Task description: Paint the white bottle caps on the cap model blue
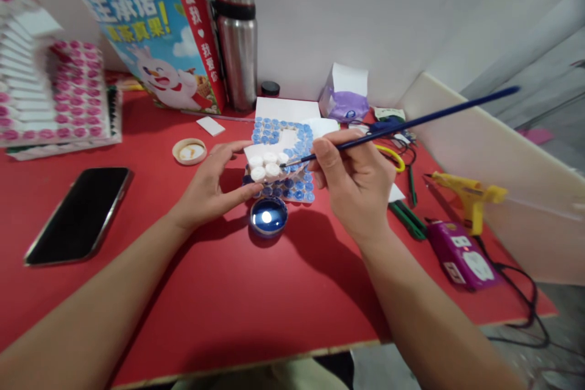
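In the head view, the small white card piece with white round rosettes point(258, 173) sits between the two hands, raised over the red tabletop point(274, 304). The person's left hand point(205, 186) grips it at its left side, thumb along the near edge and fingers toward the far edge. The right hand point(354, 180), to the right of the piece, pinches a long, slim dark-blue paintbrush point(429, 118) between thumb and fingers, its handle slanting up to the right and its dark tip pointing left at the rightmost of the white rosettes; whether bristles and rosette touch cannot be told. Behind and below the piece, partly hidden by it, are panels covered in blue round rosettes point(301, 190), also between the hands. Just in front of these, nearer the person, stands a small round pot of glossy dark-blue paint point(269, 217), to the right of the left thumb. Beyond the left hand lies a shallow round cream-coloured cap with a brownish stain point(189, 152), and past it a small flat white rectangle point(211, 126).
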The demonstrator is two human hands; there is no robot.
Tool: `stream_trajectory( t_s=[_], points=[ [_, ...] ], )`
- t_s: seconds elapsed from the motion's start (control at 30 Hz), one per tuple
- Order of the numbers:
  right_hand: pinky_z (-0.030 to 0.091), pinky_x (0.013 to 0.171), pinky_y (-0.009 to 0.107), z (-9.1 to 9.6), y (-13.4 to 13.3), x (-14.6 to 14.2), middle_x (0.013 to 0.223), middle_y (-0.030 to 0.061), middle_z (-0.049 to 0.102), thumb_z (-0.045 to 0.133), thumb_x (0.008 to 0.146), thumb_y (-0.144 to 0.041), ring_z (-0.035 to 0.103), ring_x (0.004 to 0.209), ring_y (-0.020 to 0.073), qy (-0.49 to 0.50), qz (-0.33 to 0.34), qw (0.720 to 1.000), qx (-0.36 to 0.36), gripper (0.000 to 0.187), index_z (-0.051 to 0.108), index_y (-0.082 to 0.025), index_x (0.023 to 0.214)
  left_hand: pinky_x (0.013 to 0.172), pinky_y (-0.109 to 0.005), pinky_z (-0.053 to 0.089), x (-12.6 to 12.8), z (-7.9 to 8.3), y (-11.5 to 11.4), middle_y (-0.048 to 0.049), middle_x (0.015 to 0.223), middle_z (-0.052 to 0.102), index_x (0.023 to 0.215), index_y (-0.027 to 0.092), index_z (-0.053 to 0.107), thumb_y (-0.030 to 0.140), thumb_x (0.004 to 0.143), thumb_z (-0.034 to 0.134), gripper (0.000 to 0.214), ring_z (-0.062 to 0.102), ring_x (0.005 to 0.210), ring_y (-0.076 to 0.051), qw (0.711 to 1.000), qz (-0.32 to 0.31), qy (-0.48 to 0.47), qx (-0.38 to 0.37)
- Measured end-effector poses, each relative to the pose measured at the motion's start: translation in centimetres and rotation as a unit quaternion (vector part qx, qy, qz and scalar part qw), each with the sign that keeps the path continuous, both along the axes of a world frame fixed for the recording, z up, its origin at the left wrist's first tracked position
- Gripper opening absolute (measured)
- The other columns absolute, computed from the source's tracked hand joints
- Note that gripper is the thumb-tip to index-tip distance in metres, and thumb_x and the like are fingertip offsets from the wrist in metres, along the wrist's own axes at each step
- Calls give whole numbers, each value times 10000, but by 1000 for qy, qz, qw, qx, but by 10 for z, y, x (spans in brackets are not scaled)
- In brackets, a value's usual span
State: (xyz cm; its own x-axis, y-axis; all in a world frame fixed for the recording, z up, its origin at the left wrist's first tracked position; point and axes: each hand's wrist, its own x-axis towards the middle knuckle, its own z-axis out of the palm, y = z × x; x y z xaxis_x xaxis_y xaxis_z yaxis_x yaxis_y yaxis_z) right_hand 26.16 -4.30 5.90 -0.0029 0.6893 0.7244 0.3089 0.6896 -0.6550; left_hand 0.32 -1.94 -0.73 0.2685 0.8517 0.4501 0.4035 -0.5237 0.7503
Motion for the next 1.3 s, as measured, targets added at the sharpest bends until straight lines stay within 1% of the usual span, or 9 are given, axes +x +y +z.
stream_trajectory(
  t_s=[0.13,0.23,0.5,0.6,0.7,0.83,1.07,1.17,1.3],
  points=[
    [514,549,264,1,-2,1,728,-64,707,739,1175,-481,614,557,80,-22,-21,1000,-8,312,713,-254,963,1246,-611,587,0,1,0,-175,1563,755,1558,238,682,598,957,883,729,715,1422,-412,1000,0,1,-2],
    [493,544,263,2,-4,1,722,-66,691,739,1176,-484,600,553,79,-28,-21,999,-3,315,709,-255,962,1256,-611,583,1,1,0,-174,1566,753,1551,240,686,609,949,886,734,712,1431,-412,1000,4,-2,-6],
    [449,552,258,5,-7,-1,728,-75,667,760,1169,-350,578,553,60,-34,2,999,22,245,719,-237,956,1251,-615,590,1,3,-1,-173,1553,759,1538,241,690,625,934,893,744,713,1413,-408,1000,6,0,-13],
    [446,549,262,7,-9,-1,724,-75,658,753,1173,-349,569,549,62,-41,-10,999,29,241,724,-239,960,1260,-620,585,1,4,-1,-165,1555,762,1536,250,692,623,936,884,732,713,1416,-409,1000,8,5,-13],
    [468,543,275,9,-12,-1,740,-62,691,747,1173,-364,583,557,80,-60,-20,998,29,243,724,-251,959,1272,-624,577,1,4,-1,-165,1567,761,1540,248,692,616,937,887,733,709,1430,-412,1000,8,8,-13],
    [508,549,283,9,-13,-1,816,-42,762,738,1176,-379,598,568,89,-70,-29,997,30,244,724,-266,960,1274,-624,581,2,4,-1,-157,1568,764,1539,264,694,634,929,889,739,710,1431,-411,1000,9,7,-15],
    [547,591,278,7,-10,-3,898,-22,808,731,1186,-380,618,593,83,-70,-14,997,31,236,729,-262,983,1271,-620,581,2,5,-1,-160,1550,763,1534,259,692,621,938,888,724,715,1422,-408,1000,10,6,-15],
    [533,578,270,7,-9,-3,866,-31,787,738,1184,-374,615,586,80,-68,-7,997,41,237,724,-258,978,1264,-618,584,2,5,-1,-166,1555,760,1538,244,688,617,943,883,729,714,1426,-410,1000,8,10,-11],
    [471,529,261,5,-7,-3,782,-54,714,745,1180,-370,581,553,72,-56,-4,998,42,235,715,-258,976,1263,-615,582,2,5,-1,-171,1547,761,1540,231,686,608,947,881,729,714,1426,-410,1000,9,11,-5]
  ],
)
